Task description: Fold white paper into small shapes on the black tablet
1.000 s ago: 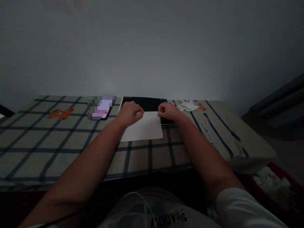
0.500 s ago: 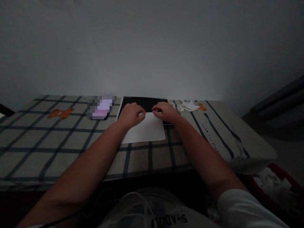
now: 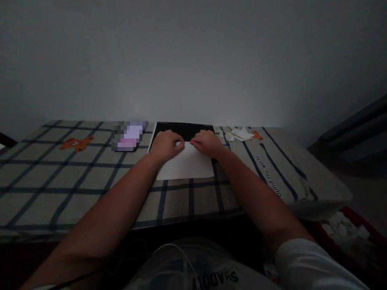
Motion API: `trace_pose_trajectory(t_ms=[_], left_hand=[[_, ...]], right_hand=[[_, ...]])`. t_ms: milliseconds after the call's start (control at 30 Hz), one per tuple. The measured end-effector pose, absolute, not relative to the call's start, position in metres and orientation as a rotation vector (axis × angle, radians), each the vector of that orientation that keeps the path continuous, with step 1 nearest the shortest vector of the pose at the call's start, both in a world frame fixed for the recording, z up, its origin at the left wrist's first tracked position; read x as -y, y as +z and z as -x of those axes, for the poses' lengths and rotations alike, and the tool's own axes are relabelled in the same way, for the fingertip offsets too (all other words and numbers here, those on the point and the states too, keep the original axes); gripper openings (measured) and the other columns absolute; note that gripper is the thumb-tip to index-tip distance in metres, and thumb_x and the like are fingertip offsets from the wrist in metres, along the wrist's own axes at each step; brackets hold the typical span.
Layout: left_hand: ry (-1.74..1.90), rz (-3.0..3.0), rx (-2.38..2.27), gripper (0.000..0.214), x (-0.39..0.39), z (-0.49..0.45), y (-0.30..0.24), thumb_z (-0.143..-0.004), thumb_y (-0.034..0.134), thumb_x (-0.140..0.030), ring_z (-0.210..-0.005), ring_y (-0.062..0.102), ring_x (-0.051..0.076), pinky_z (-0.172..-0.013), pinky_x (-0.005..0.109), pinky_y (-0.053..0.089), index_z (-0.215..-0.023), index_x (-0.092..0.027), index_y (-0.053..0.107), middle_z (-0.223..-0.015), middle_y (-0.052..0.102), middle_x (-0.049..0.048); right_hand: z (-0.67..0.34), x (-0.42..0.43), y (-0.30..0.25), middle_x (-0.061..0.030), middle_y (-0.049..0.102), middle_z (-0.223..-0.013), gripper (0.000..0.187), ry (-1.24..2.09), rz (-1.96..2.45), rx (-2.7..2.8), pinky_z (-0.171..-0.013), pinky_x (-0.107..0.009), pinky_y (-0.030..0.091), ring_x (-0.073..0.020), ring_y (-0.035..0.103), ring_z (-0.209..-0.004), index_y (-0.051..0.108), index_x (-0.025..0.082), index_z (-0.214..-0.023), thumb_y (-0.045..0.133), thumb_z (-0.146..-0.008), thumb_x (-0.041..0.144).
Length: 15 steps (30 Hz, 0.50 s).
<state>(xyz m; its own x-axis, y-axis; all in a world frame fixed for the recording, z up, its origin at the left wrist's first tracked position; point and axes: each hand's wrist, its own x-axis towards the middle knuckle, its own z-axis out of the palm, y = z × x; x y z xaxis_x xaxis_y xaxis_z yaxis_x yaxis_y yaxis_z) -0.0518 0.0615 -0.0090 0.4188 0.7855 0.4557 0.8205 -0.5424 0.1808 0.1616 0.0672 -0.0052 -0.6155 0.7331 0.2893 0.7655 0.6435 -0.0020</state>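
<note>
A white sheet of paper (image 3: pixel 186 165) lies over the near part of a black-covered pad (image 3: pixel 184 131) with punched holes along its far edge. My left hand (image 3: pixel 167 146) pinches the far edge of the sheet, thumb and fingers together. Just to its right, my right hand (image 3: pixel 208 143) also pinches that edge, its fingertips close to the left ones. The near edge of the paper reaches past the pad onto the checked tablecloth (image 3: pixel 175 201).
A phone (image 3: pixel 130 137) with a blurred screen lies left of the pad. Torn paper scraps (image 3: pixel 238 133) lie to the right. A wall (image 3: pixel 193 60) rises behind the table. Below the table's right end, a red container (image 3: pixel 350 211) holds crumpled white paper.
My right hand has moved slightly left, closer to my left hand, and now pinches the sheet's edge. The sheet's right side has shifted a little to the right.
</note>
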Motion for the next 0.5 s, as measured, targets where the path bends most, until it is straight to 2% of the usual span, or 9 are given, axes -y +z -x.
trace_pose_trajectory(t_ms=[333,500], left_hand=[[-0.745,2.491,1.623,0.027,-0.066,0.062,-0.003,-0.083,0.059,-0.033,-0.089,0.068,0.028,-0.078,0.04,0.048,-0.092,-0.021,0.082,-0.093,0.078,0.0094],[-0.725,2.551,1.48,0.025,-0.066,0.059,-0.008,-0.083,0.058,-0.03,-0.092,0.068,0.028,-0.08,0.04,0.047,-0.09,-0.022,0.081,-0.09,0.078,0.0078]], right_hand=[[-0.176,-0.073,-0.005,-0.0074,0.077,-0.103,0.033,-0.146,1.31,2.536,-0.081,-0.038,0.034,-0.0244,0.057,-0.096,0.079,0.021,-0.099,0.048,-0.1,0.03],[-0.177,-0.073,-0.009,-0.0088,0.076,-0.105,0.027,-0.1,1.367,2.516,-0.081,-0.037,0.036,-0.0246,0.058,-0.096,0.079,0.02,-0.098,0.054,-0.094,0.028]])
